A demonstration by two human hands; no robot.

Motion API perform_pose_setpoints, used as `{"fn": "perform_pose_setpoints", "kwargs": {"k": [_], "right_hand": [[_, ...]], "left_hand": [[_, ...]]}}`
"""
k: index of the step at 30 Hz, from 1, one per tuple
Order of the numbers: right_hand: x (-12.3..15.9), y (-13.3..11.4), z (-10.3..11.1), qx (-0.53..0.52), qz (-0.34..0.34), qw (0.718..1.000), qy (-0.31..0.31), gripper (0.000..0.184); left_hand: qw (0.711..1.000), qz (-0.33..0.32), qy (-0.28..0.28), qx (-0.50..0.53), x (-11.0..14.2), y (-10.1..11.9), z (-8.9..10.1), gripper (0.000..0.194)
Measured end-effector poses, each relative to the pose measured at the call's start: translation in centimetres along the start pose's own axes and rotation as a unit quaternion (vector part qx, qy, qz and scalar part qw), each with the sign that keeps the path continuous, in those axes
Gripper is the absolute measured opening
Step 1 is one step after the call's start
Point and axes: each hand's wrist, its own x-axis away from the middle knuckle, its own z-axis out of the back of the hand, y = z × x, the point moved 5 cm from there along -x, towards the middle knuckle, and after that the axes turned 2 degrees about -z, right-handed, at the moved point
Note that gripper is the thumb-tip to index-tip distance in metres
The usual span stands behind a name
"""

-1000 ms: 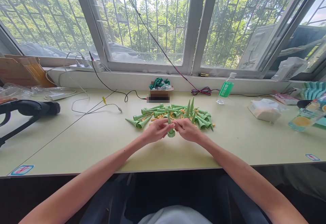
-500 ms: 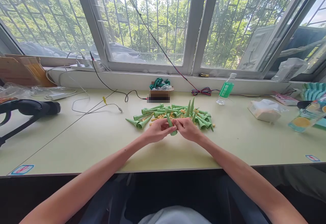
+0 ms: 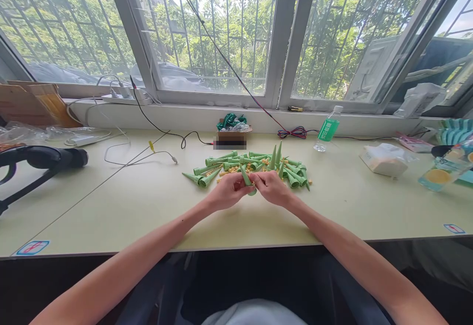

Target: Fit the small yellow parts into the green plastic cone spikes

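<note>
The left hand (image 3: 229,192) hides part of a green cone (image 3: 245,175), I cannot make out what, if anything, the right hand (image 3: 272,187) pinches, the box (image 3: 229,141) has a blurred front, and the headset (image 3: 44,158) is cut off at left.

You've got a btl w/ grn label (image 3: 327,129) near the sill (image 3: 185,113), tissue pk (image 3: 384,160) to its R, blk headset (image 3: 72,157) far L, sm box (image 3: 231,138) & coiled cable (image 3: 293,132) btwn, barred windows (image 3: 281,44) beyond, trees (image 3: 325,39) outside

there are two hands (image 3: 228,191), one held cone (image 3: 245,176).
</note>
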Motion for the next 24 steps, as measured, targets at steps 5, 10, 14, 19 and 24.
{"fn": "perform_pose_setpoints", "kwargs": {"k": [5, 10, 14, 19, 24], "right_hand": [[0.1, 0.1, -0.1, -0.011, -0.006, 1.000, 0.001, 0.049], [0.1, 0.2, -0.2, 0.001, 0.004, 1.000, -0.004, 0.049], [0.2, 0.2, -0.3, 0.018, 0.020, 1.000, -0.015, 0.048], [0.2, 0.3, -0.4, 0.024, 0.030, 0.999, -0.020, 0.046], [0.3, 0.3, -0.5, 0.020, 0.040, 0.999, -0.017, 0.044]], "left_hand": [[0.996, -0.019, 0.029, -0.077, 0.1, 0.4, 0.1, 0.016], [0.997, -0.010, 0.028, -0.072, 0.1, 0.5, 0.0, 0.017], [1.000, -0.003, 0.010, -0.027, 0.1, 0.4, -0.1, 0.021], [0.999, 0.016, -0.007, 0.049, 0.2, 0.0, -0.3, 0.025], [0.992, 0.040, -0.031, 0.118, 0.1, -0.7, -0.5, 0.031]]}}
